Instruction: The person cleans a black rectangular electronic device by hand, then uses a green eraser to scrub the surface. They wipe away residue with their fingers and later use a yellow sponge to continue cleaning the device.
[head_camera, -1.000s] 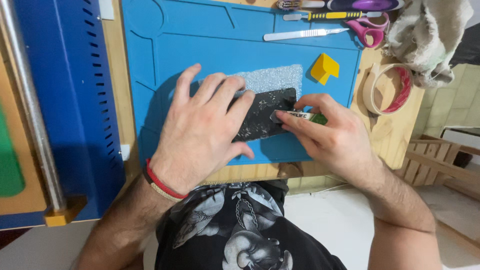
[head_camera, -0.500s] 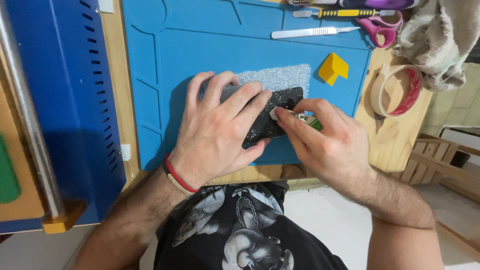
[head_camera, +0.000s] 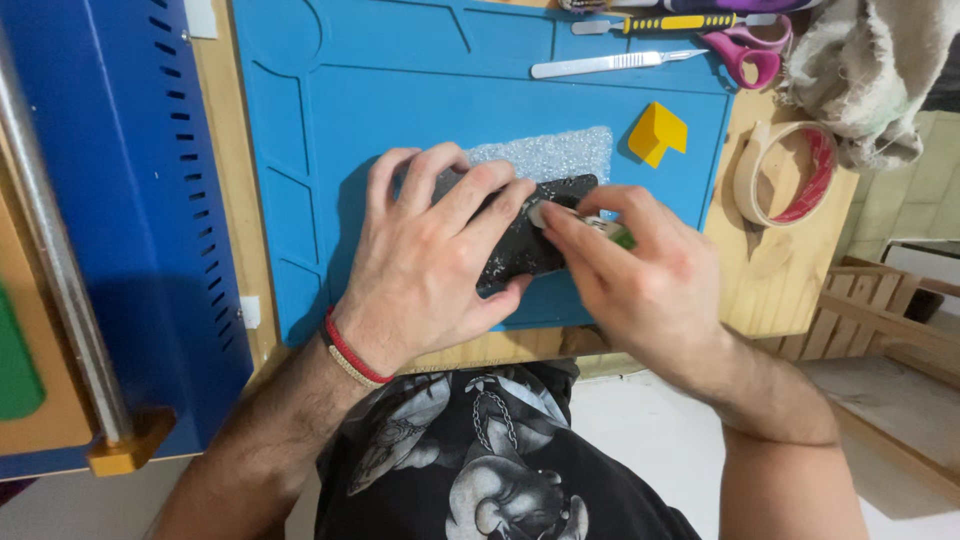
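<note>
Nearest the person, both forearms reach over the near edge of a wooden table (head_camera: 790, 290) onto a blue work mat (head_camera: 400, 90). The left hand (head_camera: 430, 265), with a red and a pale band at the wrist, lies palm down with its fingers spread flat across the left part of a dark, cracked phone (head_camera: 530, 245), pressing it to the mat; the thumb curls against the phone's near edge, and nothing is gripped in the hand. The phone lies roughly in the middle of the mat, its right end sticking out from under those fingertips. The right hand (head_camera: 640, 275) sits just to the right of it, its fingers pinched closed around a small flat scraper tool (head_camera: 545, 213) with a pale tip and a green handle; the tip touches the phone's far right corner, right beside the left hand's fingertips. Just beyond the phone a patch of glittery grey material (head_camera: 545, 152) lies on the mat, partly under the phone. Farther right sits a yellow plastic wedge (head_camera: 657, 133). At the far edge lie a scalpel (head_camera: 605, 64), a yellow-handled tool (head_camera: 675, 22) and pink scissors (head_camera: 750, 48). Off the mat to the right lie a roll of tape (head_camera: 778, 172) and a crumpled cloth (head_camera: 860, 70). A blue machine housing (head_camera: 110, 180) stands at the left.
</note>
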